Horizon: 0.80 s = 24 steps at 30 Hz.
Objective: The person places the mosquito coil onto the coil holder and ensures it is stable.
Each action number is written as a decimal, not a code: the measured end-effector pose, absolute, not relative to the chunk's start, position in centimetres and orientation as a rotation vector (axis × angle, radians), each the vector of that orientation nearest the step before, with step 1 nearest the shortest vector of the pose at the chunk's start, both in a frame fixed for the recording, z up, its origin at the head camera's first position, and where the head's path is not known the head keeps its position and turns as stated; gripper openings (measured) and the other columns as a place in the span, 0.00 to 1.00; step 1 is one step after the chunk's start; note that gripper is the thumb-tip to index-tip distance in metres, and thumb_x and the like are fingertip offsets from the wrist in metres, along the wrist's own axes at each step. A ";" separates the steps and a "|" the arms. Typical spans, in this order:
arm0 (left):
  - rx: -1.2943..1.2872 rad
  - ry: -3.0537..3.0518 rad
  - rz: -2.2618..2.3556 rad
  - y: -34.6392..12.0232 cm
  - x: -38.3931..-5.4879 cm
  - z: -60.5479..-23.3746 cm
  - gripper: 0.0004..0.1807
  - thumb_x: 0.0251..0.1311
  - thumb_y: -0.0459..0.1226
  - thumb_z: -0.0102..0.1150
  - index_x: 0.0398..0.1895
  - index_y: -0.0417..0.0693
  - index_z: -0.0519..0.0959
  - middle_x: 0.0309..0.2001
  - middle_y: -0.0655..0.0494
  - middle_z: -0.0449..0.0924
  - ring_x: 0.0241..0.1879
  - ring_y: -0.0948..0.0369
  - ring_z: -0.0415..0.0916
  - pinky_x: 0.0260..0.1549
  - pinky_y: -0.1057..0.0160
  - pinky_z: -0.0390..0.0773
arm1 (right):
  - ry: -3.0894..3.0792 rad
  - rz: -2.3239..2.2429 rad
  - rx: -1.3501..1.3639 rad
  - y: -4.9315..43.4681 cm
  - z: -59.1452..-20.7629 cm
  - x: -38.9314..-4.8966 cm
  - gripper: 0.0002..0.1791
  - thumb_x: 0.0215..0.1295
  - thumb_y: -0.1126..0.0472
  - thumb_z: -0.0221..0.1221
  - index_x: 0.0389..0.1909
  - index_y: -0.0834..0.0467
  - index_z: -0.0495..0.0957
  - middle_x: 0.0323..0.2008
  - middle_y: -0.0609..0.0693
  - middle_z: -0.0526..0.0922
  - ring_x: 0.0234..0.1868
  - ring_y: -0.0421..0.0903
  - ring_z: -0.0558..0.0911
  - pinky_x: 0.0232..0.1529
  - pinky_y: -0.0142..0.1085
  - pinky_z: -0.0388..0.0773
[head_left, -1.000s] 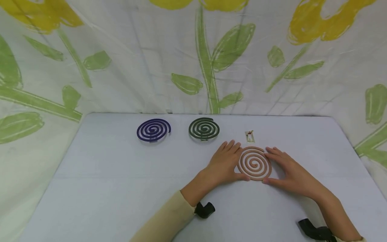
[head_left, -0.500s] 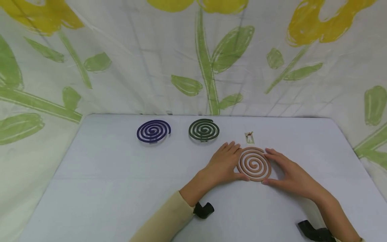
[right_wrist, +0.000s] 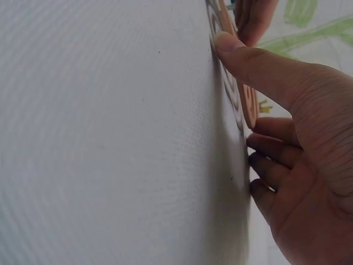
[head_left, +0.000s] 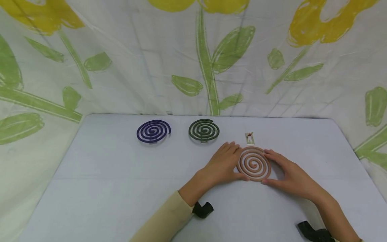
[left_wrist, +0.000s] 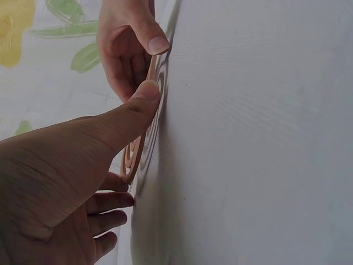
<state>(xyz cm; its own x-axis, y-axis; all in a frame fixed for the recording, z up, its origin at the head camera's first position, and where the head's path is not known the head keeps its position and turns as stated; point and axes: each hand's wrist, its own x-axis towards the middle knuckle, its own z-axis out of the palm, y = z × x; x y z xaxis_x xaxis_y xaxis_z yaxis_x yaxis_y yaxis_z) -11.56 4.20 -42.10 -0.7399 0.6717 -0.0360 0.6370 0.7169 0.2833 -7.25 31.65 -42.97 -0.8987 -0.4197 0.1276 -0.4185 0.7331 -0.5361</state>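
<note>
Both hands hold a brown mosquito coil by its rim, right of the table's middle. My left hand grips its left side, with the thumb at the near edge and the fingers at the far edge. On the right side, the thumb and index finger of my right hand pinch the rim. In the left wrist view the coil is seen edge-on, a little above the table, with its shadow beneath. Just beyond it stands a small metal coil stand.
A purple mosquito coil sits raised on a stand at the back left. To its right, a green mosquito coil is raised the same way. The white table ends at a flower-patterned curtain.
</note>
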 end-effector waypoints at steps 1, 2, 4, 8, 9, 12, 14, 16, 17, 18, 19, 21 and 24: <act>1.065 2.783 0.385 4.2 -11.6 -42.1 0.51 0.60 0.67 0.68 0.77 0.45 0.69 0.75 0.49 0.72 0.81 0.51 0.61 0.85 0.55 0.56 | 2.930 -0.903 -0.710 31.6 -43.0 -7.3 0.48 0.48 0.53 0.83 0.71 0.57 0.74 0.71 0.61 0.78 0.74 0.12 0.52 0.69 0.06 0.46; 1.063 2.783 0.386 4.2 -11.6 -42.1 0.51 0.60 0.67 0.68 0.77 0.44 0.68 0.75 0.49 0.72 0.81 0.51 0.61 0.85 0.54 0.57 | 2.937 -0.904 -0.718 31.7 -43.0 -7.3 0.48 0.48 0.53 0.83 0.71 0.56 0.74 0.71 0.61 0.78 0.74 0.13 0.53 0.69 0.06 0.46; 1.066 2.790 0.390 4.2 -11.6 -42.1 0.51 0.60 0.67 0.68 0.77 0.44 0.68 0.74 0.50 0.72 0.80 0.52 0.62 0.84 0.55 0.58 | 2.953 -0.914 -0.729 31.7 -43.1 -7.3 0.49 0.46 0.54 0.84 0.71 0.56 0.74 0.69 0.62 0.79 0.73 0.14 0.56 0.69 0.06 0.47; 1.100 2.820 0.406 4.2 -11.7 -42.1 0.50 0.59 0.67 0.69 0.75 0.44 0.69 0.70 0.52 0.74 0.76 0.55 0.66 0.82 0.58 0.62 | 2.976 -0.937 -0.768 31.7 -43.2 -7.5 0.50 0.42 0.56 0.85 0.70 0.57 0.75 0.66 0.64 0.81 0.71 0.15 0.60 0.69 0.06 0.49; 1.109 2.830 0.410 4.1 -11.7 -42.1 0.50 0.58 0.67 0.70 0.74 0.44 0.70 0.69 0.53 0.75 0.74 0.56 0.68 0.81 0.58 0.63 | 2.980 -0.941 -0.777 31.7 -43.2 -7.6 0.50 0.42 0.57 0.85 0.70 0.57 0.75 0.66 0.64 0.81 0.71 0.15 0.60 0.69 0.06 0.50; 1.133 2.852 0.432 4.0 -11.9 -42.3 0.49 0.57 0.67 0.70 0.73 0.45 0.71 0.66 0.54 0.77 0.70 0.58 0.71 0.78 0.59 0.66 | 2.991 -0.949 -0.796 31.6 -43.3 -7.7 0.51 0.41 0.58 0.85 0.70 0.59 0.75 0.65 0.62 0.82 0.70 0.15 0.61 0.70 0.07 0.51; 1.142 2.860 0.451 3.9 -12.0 -42.4 0.49 0.57 0.67 0.71 0.73 0.46 0.71 0.66 0.55 0.78 0.69 0.58 0.72 0.77 0.60 0.68 | 2.990 -0.962 -0.802 31.6 -43.2 -7.7 0.51 0.41 0.59 0.85 0.70 0.60 0.75 0.64 0.61 0.83 0.69 0.15 0.61 0.69 0.07 0.52; 1.145 2.855 0.478 3.8 -12.1 -42.4 0.50 0.56 0.66 0.72 0.74 0.47 0.71 0.66 0.54 0.79 0.69 0.57 0.74 0.76 0.60 0.69 | 2.990 -0.976 -0.800 31.5 -43.1 -7.7 0.50 0.40 0.59 0.85 0.69 0.61 0.75 0.63 0.60 0.84 0.69 0.14 0.61 0.69 0.07 0.52; 1.142 2.847 0.497 3.8 -12.1 -42.4 0.50 0.56 0.66 0.72 0.75 0.48 0.71 0.66 0.53 0.79 0.69 0.57 0.74 0.76 0.60 0.70 | 2.987 -0.985 -0.796 31.5 -43.1 -7.7 0.50 0.41 0.60 0.85 0.69 0.61 0.75 0.62 0.60 0.84 0.69 0.14 0.62 0.69 0.07 0.53; 1.137 2.843 0.507 3.8 -12.2 -42.4 0.50 0.57 0.66 0.72 0.76 0.47 0.70 0.67 0.53 0.79 0.69 0.56 0.74 0.75 0.60 0.70 | 2.985 -0.991 -0.792 31.4 -43.0 -7.7 0.50 0.41 0.60 0.85 0.69 0.61 0.75 0.62 0.61 0.84 0.68 0.14 0.62 0.69 0.06 0.53; 1.130 2.841 0.511 3.7 -12.2 -42.4 0.51 0.57 0.65 0.72 0.76 0.47 0.70 0.67 0.52 0.78 0.69 0.55 0.74 0.75 0.60 0.71 | 2.983 -0.994 -0.786 31.4 -42.9 -7.7 0.49 0.41 0.60 0.85 0.69 0.61 0.76 0.62 0.60 0.84 0.68 0.14 0.62 0.68 0.06 0.53; 1.107 2.839 0.512 3.8 -12.2 -42.4 0.52 0.57 0.65 0.72 0.77 0.45 0.69 0.66 0.51 0.78 0.67 0.54 0.75 0.73 0.59 0.73 | 2.984 -0.994 -0.765 31.3 -42.8 -7.7 0.49 0.42 0.60 0.85 0.69 0.61 0.76 0.62 0.60 0.84 0.68 0.14 0.63 0.68 0.06 0.53; 1.072 2.832 0.495 3.9 -12.0 -42.3 0.54 0.58 0.65 0.71 0.78 0.41 0.67 0.65 0.49 0.78 0.66 0.53 0.75 0.71 0.60 0.75 | 2.979 -1.000 -0.715 31.2 -42.7 -7.6 0.48 0.44 0.58 0.84 0.70 0.59 0.75 0.63 0.60 0.84 0.68 0.15 0.64 0.67 0.06 0.52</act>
